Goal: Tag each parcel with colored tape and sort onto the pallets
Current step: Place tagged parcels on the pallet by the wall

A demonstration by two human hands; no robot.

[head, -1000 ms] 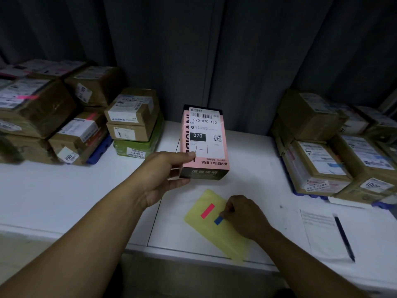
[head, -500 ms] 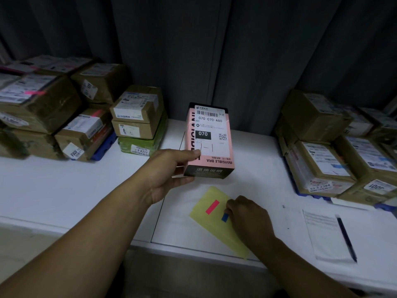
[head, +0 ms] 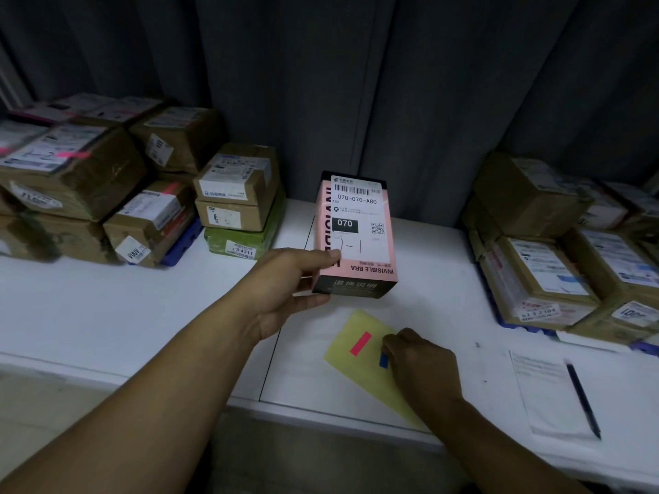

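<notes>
My left hand (head: 285,283) grips a pink parcel box (head: 356,237) by its near left corner and holds it above the white table (head: 107,308); a white shipping label marked 070 covers its top. In front of it a yellow sheet (head: 353,333) lies on the table with a red tape strip (head: 361,343) and a blue tape strip (head: 383,360) on it. My right hand (head: 420,361) rests on the sheet, its fingertips pinching the upper end of the blue strip.
Brown taped parcels (head: 71,180) are stacked at the left on a blue pallet (head: 180,246), with a green parcel (head: 242,240) beside them. More brown parcels (head: 542,265) crowd the right side. A paper with a black pen (head: 583,399) lies near the right front edge. A dark curtain hangs behind.
The view has shifted slightly. My left hand still holds the pink box in much the same place. My right hand stays at the blue strip, whose end now looks lifted.
</notes>
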